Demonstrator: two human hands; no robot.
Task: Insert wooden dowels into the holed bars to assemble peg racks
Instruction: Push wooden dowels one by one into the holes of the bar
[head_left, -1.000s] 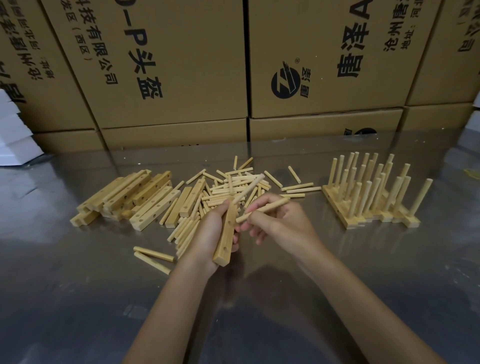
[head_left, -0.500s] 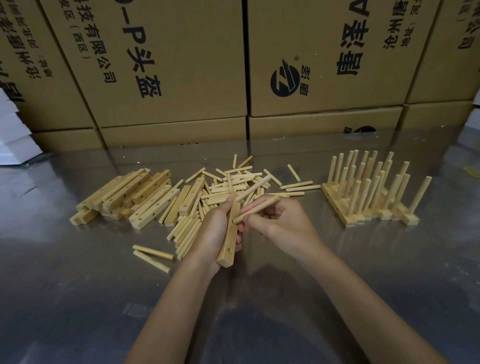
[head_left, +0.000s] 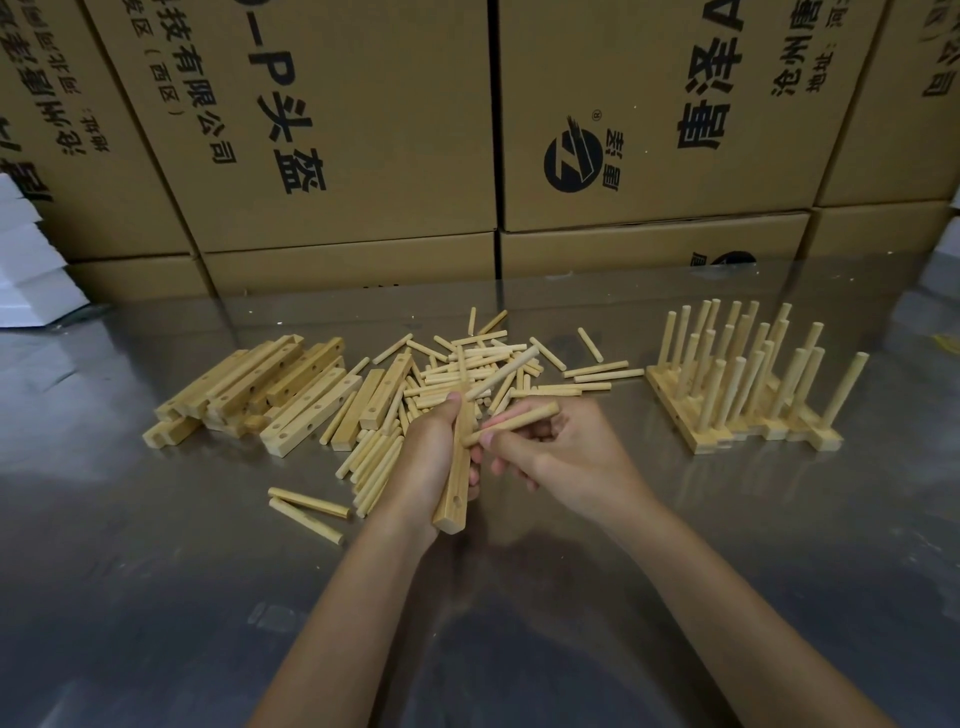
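My left hand (head_left: 428, 462) grips a holed wooden bar (head_left: 454, 488) held nearly upright over the metal table; one dowel (head_left: 501, 372) sticks out of the bar's upper end, pointing up and right. My right hand (head_left: 563, 452) pinches a second dowel (head_left: 511, 423) whose left tip touches the bar's side just below the first. An open hole shows near the bar's lower end. Behind the hands lies a heap of loose dowels (head_left: 467, 364). A stack of bare holed bars (head_left: 260, 389) sits to the left. Finished peg racks (head_left: 748, 379) stand at the right.
Two loose dowels (head_left: 309, 506) lie on the shiny metal table (head_left: 156, 597) left of my left hand. Large cardboard boxes (head_left: 337, 130) wall off the table's far edge. White foam blocks (head_left: 26, 260) sit at the far left.
The dowel in my right hand has moved left and its tip now meets the bar's side. The bar has stayed almost in the same place.
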